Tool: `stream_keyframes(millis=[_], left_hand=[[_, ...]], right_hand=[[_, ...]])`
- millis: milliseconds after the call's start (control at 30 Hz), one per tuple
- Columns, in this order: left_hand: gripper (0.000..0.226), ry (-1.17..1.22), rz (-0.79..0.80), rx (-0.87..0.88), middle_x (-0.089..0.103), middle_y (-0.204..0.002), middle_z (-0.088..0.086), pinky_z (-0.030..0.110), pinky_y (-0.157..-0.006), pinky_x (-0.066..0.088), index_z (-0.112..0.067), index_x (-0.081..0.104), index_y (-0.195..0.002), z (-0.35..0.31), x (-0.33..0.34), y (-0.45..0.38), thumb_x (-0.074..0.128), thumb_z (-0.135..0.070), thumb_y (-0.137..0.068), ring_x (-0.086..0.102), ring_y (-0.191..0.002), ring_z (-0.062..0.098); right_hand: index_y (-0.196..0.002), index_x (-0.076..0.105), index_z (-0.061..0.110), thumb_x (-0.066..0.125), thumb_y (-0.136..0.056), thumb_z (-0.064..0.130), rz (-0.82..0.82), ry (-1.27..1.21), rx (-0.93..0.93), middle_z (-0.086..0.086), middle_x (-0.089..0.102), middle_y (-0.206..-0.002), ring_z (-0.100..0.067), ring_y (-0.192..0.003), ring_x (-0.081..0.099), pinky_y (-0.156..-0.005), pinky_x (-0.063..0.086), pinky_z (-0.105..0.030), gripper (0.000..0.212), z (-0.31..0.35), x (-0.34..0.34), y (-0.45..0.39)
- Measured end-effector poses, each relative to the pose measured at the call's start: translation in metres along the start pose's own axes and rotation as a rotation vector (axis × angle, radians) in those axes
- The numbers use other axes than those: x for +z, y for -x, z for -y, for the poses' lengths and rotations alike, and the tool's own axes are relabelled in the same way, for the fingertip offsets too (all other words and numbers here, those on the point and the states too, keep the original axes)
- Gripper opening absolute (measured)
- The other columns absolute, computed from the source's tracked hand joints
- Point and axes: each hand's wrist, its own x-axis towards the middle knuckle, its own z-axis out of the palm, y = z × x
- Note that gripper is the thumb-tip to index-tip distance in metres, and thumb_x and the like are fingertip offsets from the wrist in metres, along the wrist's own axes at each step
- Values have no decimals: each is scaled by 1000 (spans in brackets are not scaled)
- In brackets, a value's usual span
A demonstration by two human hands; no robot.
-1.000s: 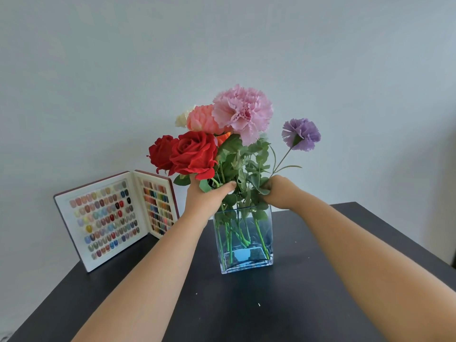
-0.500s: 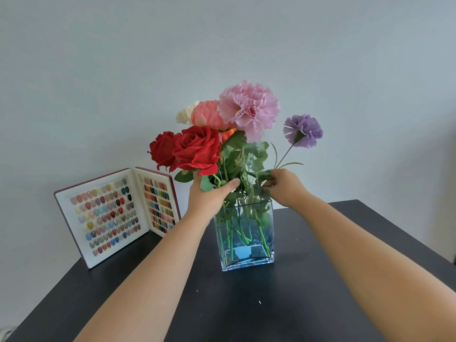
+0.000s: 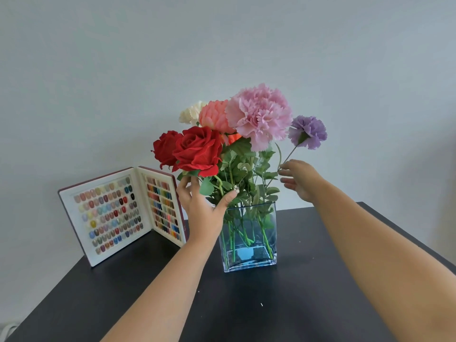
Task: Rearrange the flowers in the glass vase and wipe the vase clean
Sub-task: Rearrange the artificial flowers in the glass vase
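1. The glass vase (image 3: pixel 249 239) stands on the dark table (image 3: pixel 283 312), just right of an open nail-colour sample book (image 3: pixel 121 213) propped against the wall.
2. The left hand (image 3: pixel 201 206) reaches in at the vase's left rim, thumb across the front of the green stems (image 3: pixel 237 183) and fingers up behind them under the red roses (image 3: pixel 195 150). It appears to cup the bunch, probably to steady it; a firm grasp cannot be confirmed.
3. The right hand (image 3: pixel 299 180) is above and right of the vase, fingers spread and relaxed. One fingertip meets the thin stem of the purple carnation (image 3: pixel 308 131), which leans out to the right of the vase, apart from the other blooms. It clasps nothing.
4. The pink carnation (image 3: pixel 259 114), a coral bloom (image 3: pixel 214 116) and a cream bloom (image 3: pixel 192 113) sit high above the vase.
5. Judged from this, rearranging is under way. No cloth is visible, so wiping seems not yet begun.
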Motion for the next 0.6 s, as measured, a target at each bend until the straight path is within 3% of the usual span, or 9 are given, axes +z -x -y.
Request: stream_keyframes(millis=[100,167,300,400,467,533,600], left_hand=[[76,23,-5,-22,24,-150,4,-3,-102,13,-11,41,-146,-1,-2,15,64,-52,-88,26,-132,-1],[78,22,7,-34,22,-155,3,6,-110,13,-10,35,-150,0,-3,27,54,-58,-90,22,-139,-3],[110,-96,62,-85,17,-161,6,42,-120,17,-15,18,-154,-7,5,40,61,-75,-73,15,-149,21],[101,-226,80,-123,14,-162,15,57,-119,12,-22,26,-135,-16,19,35,65,-81,-63,7,-150,34],[100,-262,98,-165,9,-163,16,59,-118,5,-21,28,-133,-19,27,27,65,-81,-62,0,-151,36],[113,-276,103,-205,8,-163,16,58,-119,3,-11,26,-144,-19,33,19,67,-78,-64,0,-151,36],[115,-281,95,-195,12,-162,15,58,-119,6,-6,25,-149,-18,36,13,69,-75,-67,5,-150,37]], right_hand=[[-121,47,23,68,-83,12,56,58,-82,-8,69,-95,-20,-76,61,-69,50,-31,45,4,9,-2],[-118,51,18,66,-85,4,-7,112,-148,-8,70,-85,-19,-69,64,-69,55,-33,39,5,15,-2],[-114,55,15,56,-91,2,-48,202,-279,-11,68,-77,-26,-64,64,-66,60,-40,26,15,20,2],[-109,53,19,52,-92,5,-68,392,-404,-8,70,-76,-27,-63,68,-64,61,-42,22,35,20,7],[-112,56,19,48,-91,4,-77,508,-443,-11,71,-79,-29,-66,71,-65,60,-45,27,48,21,12],[-106,58,21,44,-89,2,-59,563,-437,-17,71,-82,-33,-69,71,-66,60,-46,28,56,23,17],[-100,57,19,44,-90,1,-28,605,-399,-15,71,-81,-29,-66,71,-61,61,-38,24,55,26,20]])
